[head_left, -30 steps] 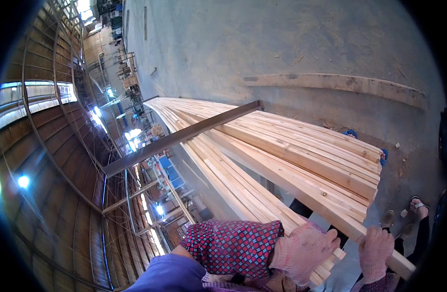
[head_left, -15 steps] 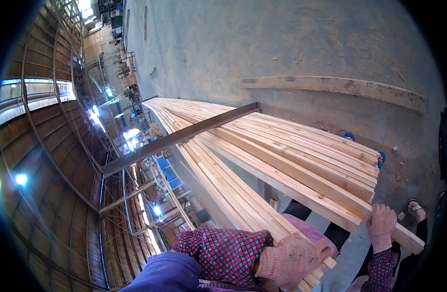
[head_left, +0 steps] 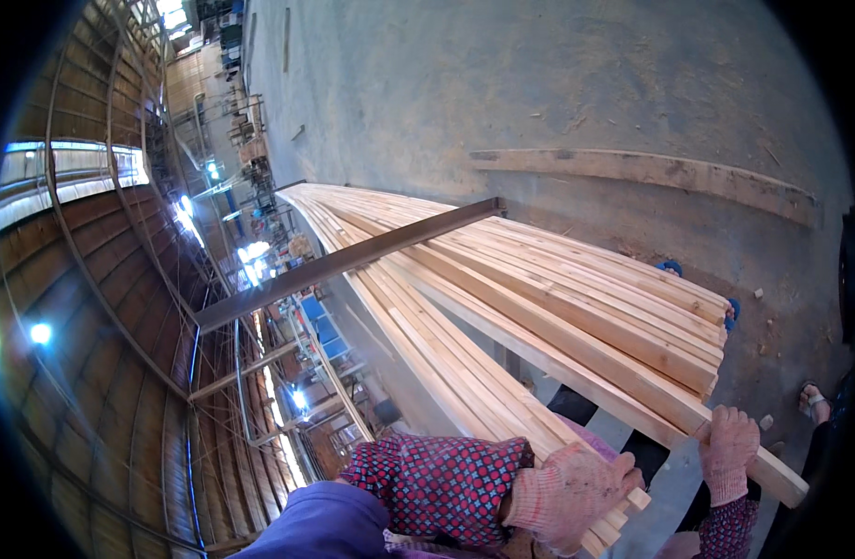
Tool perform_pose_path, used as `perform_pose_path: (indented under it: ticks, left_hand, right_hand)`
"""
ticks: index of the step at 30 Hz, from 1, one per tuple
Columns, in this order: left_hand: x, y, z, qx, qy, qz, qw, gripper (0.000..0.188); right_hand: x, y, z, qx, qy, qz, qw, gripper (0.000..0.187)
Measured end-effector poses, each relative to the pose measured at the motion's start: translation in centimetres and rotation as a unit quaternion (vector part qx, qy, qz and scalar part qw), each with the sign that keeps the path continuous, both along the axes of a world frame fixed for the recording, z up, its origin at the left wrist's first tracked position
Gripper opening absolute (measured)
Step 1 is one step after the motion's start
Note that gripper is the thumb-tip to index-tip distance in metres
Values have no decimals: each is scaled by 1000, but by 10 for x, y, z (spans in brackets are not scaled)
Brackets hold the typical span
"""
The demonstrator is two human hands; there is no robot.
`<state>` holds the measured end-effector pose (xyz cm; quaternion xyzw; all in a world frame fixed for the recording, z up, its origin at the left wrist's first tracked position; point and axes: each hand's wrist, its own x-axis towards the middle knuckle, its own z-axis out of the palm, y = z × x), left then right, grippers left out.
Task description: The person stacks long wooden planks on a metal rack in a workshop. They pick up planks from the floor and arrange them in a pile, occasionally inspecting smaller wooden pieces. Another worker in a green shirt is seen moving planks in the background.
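My left hand, in a pale, dirt-marked knit glove, is closed over the near ends of a narrow bundle of wooden strips. Its fingertips curl around the right side of the bundle, and the short ends stick out past the glove. At the lower right, my gloved right hand grips a thicker wooden strip near its end, which juts out beyond the fingers. That strip lies along the left side of a wide stack of wooden strips. A gap widens between bundle and stack toward me.
A dark metal bar crosses the strips and rises on their right. A long board lies on the concrete floor beyond, among wood scraps. A sandalled foot shows at the right edge. Blue bins stand farther off.
My right hand and the end of its strip have come slightly nearer. My left hand has shifted a little to the right, still on its bundle.
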<state>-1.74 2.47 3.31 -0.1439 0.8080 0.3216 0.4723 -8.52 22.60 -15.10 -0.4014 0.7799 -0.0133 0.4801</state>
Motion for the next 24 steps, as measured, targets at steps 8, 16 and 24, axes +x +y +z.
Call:
perform_pose_path:
  ticks: [8,16,24]
  left_hand:
    - [-20,-28,5,121,3,62,991,57]
    - [6,2,4,67,-98,-4,993,58]
    - [-1,-10,-7,107,-54,48,992,48]
  right_hand:
    - [16,11,-44,-9,31,-9,999,28]
    - [18,13,-61,26,11,4,1000,34]
    - [17,11,-66,79,-6,0,997,37]
